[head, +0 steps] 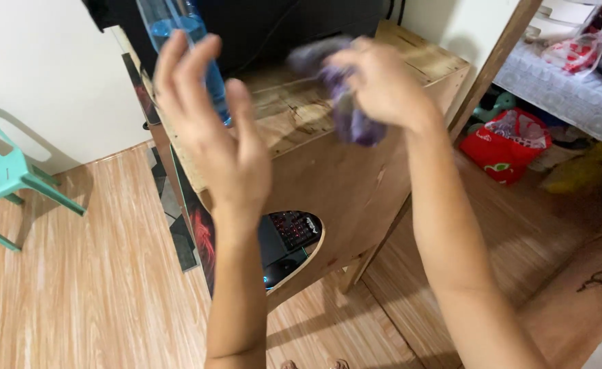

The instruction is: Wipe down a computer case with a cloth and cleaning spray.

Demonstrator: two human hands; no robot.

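My right hand (383, 85) is closed on a crumpled purple cloth (355, 123), held above the worn top of a wooden desk (355, 178). The cloth is blurred. My left hand (208, 130) is raised with fingers spread and holds nothing. It hangs just in front of a clear blue bottle (191, 41) that stands at the desk's left side; I cannot tell whether it touches the bottle. Below the desktop, a pull-out shelf carries a black keyboard (294, 229) with red-lit keys and a black mouse (280, 270).
A mint-green plastic chair (7, 181) stands at the left on the wood-pattern floor. A red plastic bag (509, 143) lies on the floor to the right, under a table with a pale cloth (567, 92). A dark screen (273, 27) sits behind the desk.
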